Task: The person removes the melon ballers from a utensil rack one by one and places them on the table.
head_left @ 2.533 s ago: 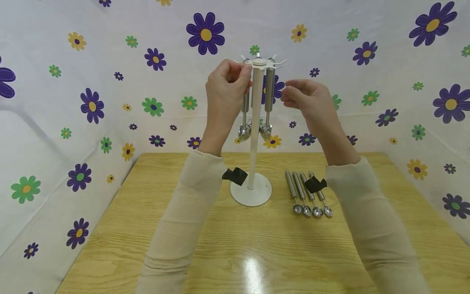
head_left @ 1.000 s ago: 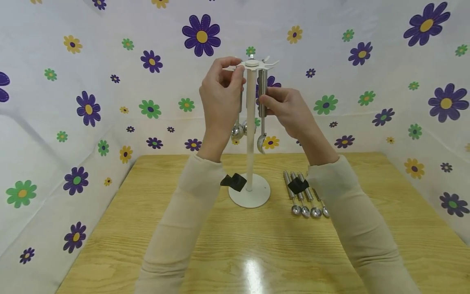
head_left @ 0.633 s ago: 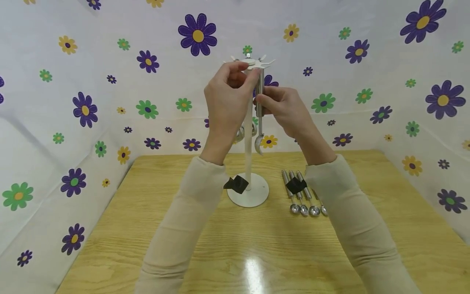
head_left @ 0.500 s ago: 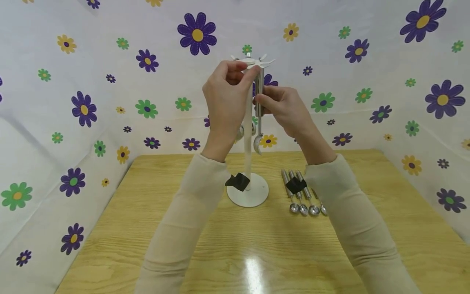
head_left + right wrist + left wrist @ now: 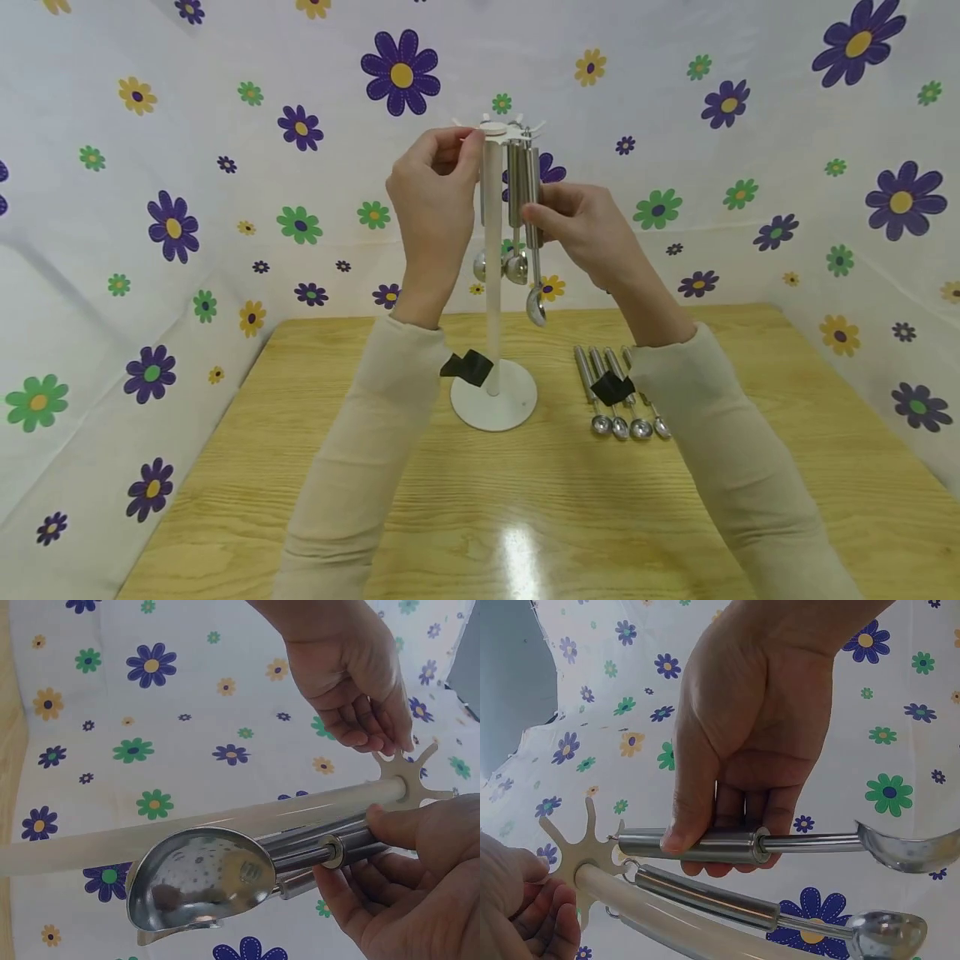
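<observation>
A white stand [image 5: 493,333] with a round base and a star-shaped top stands on the wooden table. At that top, my left hand [image 5: 438,192] pinches one of the prongs between thumb and fingers. My right hand [image 5: 581,221] grips a metal scoop [image 5: 536,304] by its thick handle, bowl downward, at the stand's right side. In the left wrist view, the ring of the held scoop [image 5: 705,844] is close to a prong; whether it is hooked, I cannot tell. Another scoop [image 5: 727,900] hangs beside the pole, and more hang behind it.
Several metal spoons [image 5: 602,425] with similar handles lie in a row on the table [image 5: 337,433], right of the base. My right sleeve partly covers them. A white cloth [image 5: 315,50] with printed flowers encloses the back and sides.
My right hand, first apart from the stand, has taken hold of a scoop. My left hand moved right across the top, then back left; the stand has shifted slightly left and turned.
</observation>
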`<state>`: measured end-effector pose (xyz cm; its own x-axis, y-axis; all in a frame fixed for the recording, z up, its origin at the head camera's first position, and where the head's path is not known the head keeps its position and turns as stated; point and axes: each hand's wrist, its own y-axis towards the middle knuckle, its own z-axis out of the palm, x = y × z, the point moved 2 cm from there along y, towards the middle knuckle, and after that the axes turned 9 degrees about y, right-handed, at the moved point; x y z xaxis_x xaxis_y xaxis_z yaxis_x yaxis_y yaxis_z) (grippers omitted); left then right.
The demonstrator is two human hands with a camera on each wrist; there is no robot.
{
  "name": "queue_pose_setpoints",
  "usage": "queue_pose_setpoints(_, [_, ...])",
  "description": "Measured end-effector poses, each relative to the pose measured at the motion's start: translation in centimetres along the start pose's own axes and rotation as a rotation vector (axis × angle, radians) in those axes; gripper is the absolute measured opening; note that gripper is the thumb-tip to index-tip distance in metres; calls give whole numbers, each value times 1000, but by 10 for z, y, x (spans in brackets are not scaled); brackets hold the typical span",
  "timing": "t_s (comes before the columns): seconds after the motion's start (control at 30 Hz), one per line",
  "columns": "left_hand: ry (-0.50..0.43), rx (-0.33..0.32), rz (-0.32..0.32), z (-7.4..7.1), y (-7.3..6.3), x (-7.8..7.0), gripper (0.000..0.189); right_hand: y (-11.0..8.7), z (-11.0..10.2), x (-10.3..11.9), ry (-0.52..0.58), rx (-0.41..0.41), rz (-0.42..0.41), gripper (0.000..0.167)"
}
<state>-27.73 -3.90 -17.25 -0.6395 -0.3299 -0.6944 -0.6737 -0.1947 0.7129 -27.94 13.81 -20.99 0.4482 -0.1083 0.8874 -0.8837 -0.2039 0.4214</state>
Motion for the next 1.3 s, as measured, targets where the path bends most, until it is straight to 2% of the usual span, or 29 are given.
queue_pose_setpoints(0.23, [-55,9,-39,-7,6,11,20,-7,-3,3,-84,12,27,33])
queue_pose_setpoints(0.47, [-91,52,-80,-12,8,13,18,-14,-19,12,-178,-14,95,38])
queue_pose_setpoints(0.53, [-104,65,-80,-14,9,13,18,-16,-25,16,-176,-27,119,39])
queue_pose_setpoints(0.97, [-147,96,-116,-19,14,19,16,-39,-84,26,-180,-171,223,50])
queue_pose_setpoints(1.3, [-186,126,-110,-17,12,16,15,-58,-129,22,-155,-247,189,31])
